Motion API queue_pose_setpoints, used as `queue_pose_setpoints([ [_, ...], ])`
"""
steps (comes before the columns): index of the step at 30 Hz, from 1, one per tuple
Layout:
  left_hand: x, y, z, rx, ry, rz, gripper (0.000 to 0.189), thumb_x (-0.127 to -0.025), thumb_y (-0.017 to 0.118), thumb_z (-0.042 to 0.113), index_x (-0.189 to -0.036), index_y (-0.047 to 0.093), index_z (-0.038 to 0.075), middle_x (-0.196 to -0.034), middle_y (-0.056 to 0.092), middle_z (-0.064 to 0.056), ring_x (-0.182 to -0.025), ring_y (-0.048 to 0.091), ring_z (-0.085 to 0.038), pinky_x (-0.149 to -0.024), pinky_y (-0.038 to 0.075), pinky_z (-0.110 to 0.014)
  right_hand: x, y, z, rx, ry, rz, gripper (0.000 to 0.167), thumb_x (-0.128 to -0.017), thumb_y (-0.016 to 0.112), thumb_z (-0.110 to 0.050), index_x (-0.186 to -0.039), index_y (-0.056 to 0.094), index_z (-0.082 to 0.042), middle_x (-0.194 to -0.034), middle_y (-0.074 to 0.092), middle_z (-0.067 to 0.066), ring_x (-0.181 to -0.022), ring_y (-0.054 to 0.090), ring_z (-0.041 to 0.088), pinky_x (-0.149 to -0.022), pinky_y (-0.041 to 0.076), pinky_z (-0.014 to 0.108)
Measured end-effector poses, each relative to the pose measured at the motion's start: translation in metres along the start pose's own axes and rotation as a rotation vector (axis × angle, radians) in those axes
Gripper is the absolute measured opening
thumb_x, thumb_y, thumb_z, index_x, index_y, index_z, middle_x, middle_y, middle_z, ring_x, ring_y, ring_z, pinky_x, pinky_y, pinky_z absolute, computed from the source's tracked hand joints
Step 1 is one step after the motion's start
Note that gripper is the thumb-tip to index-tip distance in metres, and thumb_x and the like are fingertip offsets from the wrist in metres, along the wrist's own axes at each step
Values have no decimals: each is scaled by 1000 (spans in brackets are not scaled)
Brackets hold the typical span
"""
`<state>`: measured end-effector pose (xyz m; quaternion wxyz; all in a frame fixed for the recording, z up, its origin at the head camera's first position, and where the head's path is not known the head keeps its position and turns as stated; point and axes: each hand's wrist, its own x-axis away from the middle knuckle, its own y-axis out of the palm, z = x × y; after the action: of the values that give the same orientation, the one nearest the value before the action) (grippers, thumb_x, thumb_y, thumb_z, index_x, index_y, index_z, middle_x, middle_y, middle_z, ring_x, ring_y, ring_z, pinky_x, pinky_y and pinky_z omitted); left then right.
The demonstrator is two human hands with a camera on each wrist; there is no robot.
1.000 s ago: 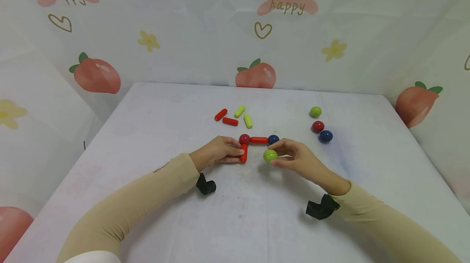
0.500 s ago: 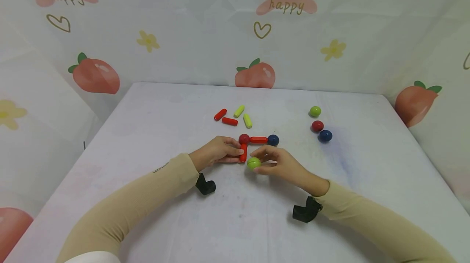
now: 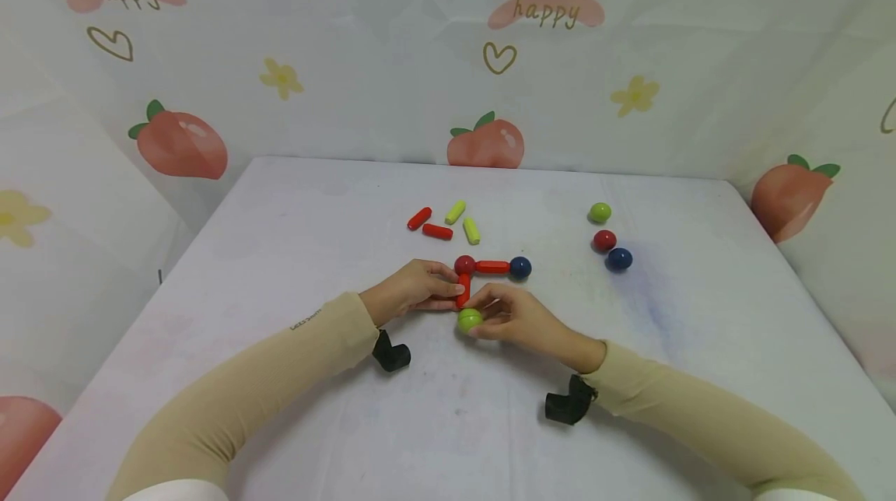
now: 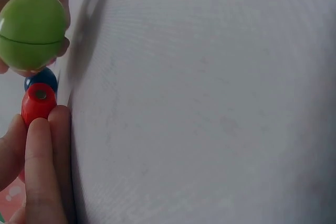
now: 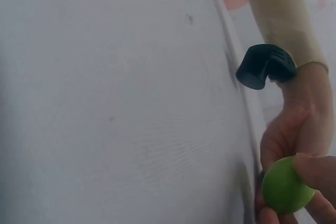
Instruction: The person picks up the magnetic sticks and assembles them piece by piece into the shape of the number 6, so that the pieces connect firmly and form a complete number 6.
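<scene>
My left hand point(image 3: 418, 285) pinches a red rod point(image 3: 464, 291) that hangs off a red ball point(image 3: 465, 265). From that ball a second red rod point(image 3: 493, 267) runs right to a dark blue ball point(image 3: 520, 268). In the left wrist view, the held red rod point(image 4: 39, 103) shows a round metal spot at its end. Between thumb and fingers my right hand point(image 3: 516, 318) holds a green ball point(image 3: 470, 320) by the near end of this rod. A seam line circles the green ball point(image 4: 32, 31). Whether ball and rod touch is unclear.
Beyond the hands lie loose red rods point(image 3: 437, 232) and yellow-green rods point(image 3: 472, 231). At the right are another green ball point(image 3: 600, 212), a red ball point(image 3: 605, 240) and a blue ball point(image 3: 619, 259). A white cloth covers the table point(image 3: 420, 423).
My right hand has carried the green ball left and toward me, from near the blue ball to the held rod's near end. My left hand has stayed in place.
</scene>
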<state>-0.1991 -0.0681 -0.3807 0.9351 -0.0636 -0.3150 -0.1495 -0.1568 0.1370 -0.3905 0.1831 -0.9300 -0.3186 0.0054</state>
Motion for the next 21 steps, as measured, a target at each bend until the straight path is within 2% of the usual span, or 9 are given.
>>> queue_pose_setpoints([
  [6, 0, 0, 0, 0, -4, -3, 27, -89, 68, 6, -115, 62, 2, -92, 63, -5, -72, 66, -10, -70, 57, -23, -3, 4, 1, 32, 18, 14, 34, -83, 77, -14, -113, 64, -5, -107, 66, 8, -96, 62, 18, -82, 55, 25],
  [21, 1, 0, 2, -8, -3, -14, 28, -90, 67, 6, -117, 61, 1, -95, 62, -6, -71, 65, -10, -70, 57, -22, -6, 8, 2, 12, 5, 39, 32, -82, 76, -8, -111, 62, -3, -106, 65, 10, -91, 63, 17, -78, 54, 21],
])
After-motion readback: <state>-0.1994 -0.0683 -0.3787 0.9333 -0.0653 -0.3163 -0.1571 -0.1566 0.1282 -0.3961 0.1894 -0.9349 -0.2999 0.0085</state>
